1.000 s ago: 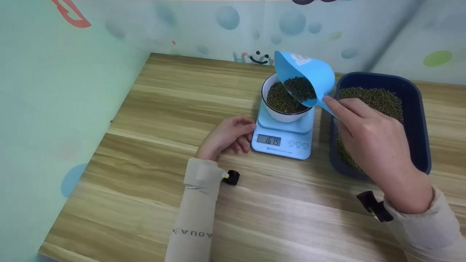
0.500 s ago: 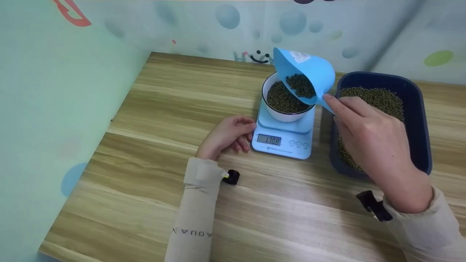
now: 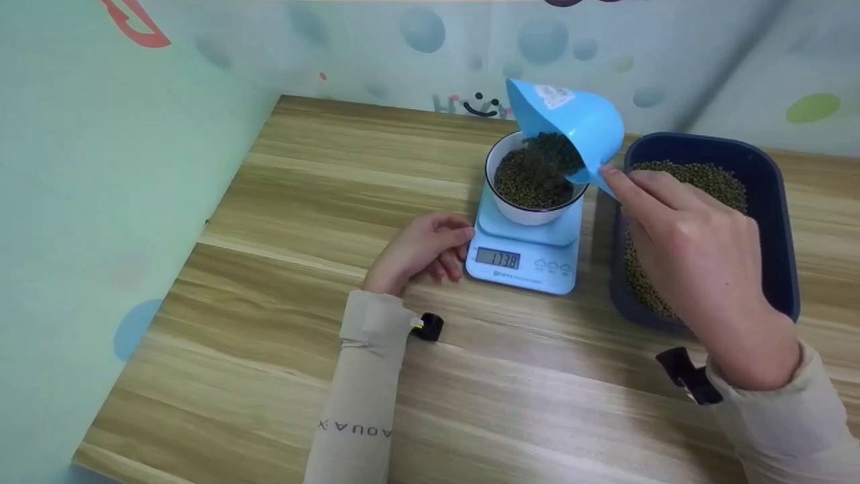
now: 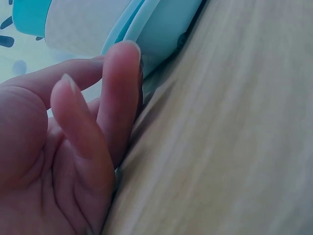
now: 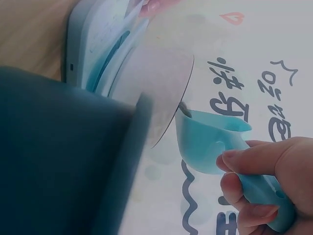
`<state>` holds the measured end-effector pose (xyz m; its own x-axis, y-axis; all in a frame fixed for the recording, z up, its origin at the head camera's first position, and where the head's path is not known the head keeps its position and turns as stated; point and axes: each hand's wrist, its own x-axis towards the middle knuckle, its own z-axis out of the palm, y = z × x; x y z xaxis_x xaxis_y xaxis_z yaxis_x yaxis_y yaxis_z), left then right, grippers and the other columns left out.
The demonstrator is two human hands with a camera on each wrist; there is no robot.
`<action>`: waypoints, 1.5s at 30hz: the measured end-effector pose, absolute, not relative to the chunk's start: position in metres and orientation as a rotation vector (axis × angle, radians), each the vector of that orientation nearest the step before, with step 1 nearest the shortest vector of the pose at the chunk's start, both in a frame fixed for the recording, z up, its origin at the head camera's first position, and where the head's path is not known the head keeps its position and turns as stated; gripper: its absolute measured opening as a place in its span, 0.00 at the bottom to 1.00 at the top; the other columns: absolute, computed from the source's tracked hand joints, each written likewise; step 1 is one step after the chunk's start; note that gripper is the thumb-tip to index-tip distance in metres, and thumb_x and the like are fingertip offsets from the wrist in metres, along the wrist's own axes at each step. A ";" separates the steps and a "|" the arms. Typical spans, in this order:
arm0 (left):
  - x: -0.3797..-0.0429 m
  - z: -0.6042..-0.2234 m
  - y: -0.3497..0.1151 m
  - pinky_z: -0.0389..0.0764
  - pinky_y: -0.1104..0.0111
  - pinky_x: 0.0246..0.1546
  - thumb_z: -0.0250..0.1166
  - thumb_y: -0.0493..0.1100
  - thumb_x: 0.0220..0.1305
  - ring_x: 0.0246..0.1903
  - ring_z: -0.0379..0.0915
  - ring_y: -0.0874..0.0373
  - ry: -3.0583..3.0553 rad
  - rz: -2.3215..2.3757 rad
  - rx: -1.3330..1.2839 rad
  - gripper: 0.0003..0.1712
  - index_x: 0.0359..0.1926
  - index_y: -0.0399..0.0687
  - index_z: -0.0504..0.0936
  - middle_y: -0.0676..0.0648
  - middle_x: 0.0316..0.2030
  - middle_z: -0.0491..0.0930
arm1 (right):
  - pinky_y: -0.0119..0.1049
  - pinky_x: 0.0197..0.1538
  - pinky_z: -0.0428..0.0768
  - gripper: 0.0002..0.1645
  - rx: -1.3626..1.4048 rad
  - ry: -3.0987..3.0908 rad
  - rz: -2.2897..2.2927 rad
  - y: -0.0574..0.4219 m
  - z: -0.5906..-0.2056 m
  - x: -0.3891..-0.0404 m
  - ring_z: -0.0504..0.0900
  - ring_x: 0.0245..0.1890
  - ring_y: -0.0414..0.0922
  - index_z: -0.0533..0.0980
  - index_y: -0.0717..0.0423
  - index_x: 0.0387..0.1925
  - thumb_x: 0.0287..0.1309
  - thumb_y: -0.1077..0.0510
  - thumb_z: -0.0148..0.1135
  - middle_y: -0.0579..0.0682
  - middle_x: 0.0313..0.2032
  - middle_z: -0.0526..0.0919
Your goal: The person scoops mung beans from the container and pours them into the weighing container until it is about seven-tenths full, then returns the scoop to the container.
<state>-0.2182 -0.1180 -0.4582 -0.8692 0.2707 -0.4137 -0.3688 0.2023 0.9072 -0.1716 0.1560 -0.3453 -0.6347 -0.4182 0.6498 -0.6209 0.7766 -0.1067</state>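
Observation:
My right hand (image 3: 699,249) grips the handle of a light blue scoop (image 3: 591,124), tilted over a white bowl (image 3: 531,216) with a dark rim. Small greenish-brown beans (image 3: 531,181) fall from its mouth onto those in the bowl. Under the bowl is a light blue kitchen scale (image 3: 524,269); its display appears to read 173.8. Beside the scale's left edge lies my left hand (image 3: 426,249), its thumb and fingertips at the edge, fingers loosely bent around nothing. In the right wrist view the fingers (image 5: 249,159) wrap the scoop's handle (image 5: 266,196).
A dark blue bin (image 3: 772,222) of the same beans stands right of the scale, under the right hand. The wooden table (image 3: 282,202) meets a patterned wall (image 3: 376,54) at the back and a pale green wall (image 3: 101,168) at the left.
The right hand has raised and tipped the scoop further, and beans now pour into the bowl. The scale's reading has climbed from about 167.9 through 170.8 to 173.8. The left hand stays put.

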 end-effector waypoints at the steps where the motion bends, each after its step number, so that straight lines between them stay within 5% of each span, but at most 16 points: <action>1: -0.218 -0.458 -0.118 0.73 0.71 0.14 0.58 0.48 0.61 0.17 0.75 0.55 1.988 1.715 -0.094 0.18 0.49 0.46 0.73 0.41 0.30 0.76 | 0.42 0.16 0.69 0.21 0.768 -2.346 0.432 0.156 -0.345 -0.172 0.78 0.26 0.50 0.76 0.51 0.50 0.54 0.70 0.55 0.53 0.38 0.80; 45: -0.216 -0.459 -0.121 0.73 0.71 0.14 0.58 0.47 0.61 0.18 0.75 0.54 1.983 1.713 -0.084 0.17 0.50 0.47 0.72 0.40 0.31 0.76 | 0.40 0.16 0.67 0.20 0.751 -2.331 0.307 0.169 -0.352 -0.180 0.76 0.23 0.49 0.76 0.47 0.49 0.58 0.67 0.51 0.49 0.42 0.81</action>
<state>-0.2164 -0.1208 -0.4594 -0.8661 0.2790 -0.4147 -0.3698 0.2005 0.9072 -0.1803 0.1693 -0.3518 -0.6166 -0.4346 0.6565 -0.5898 0.8073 -0.0195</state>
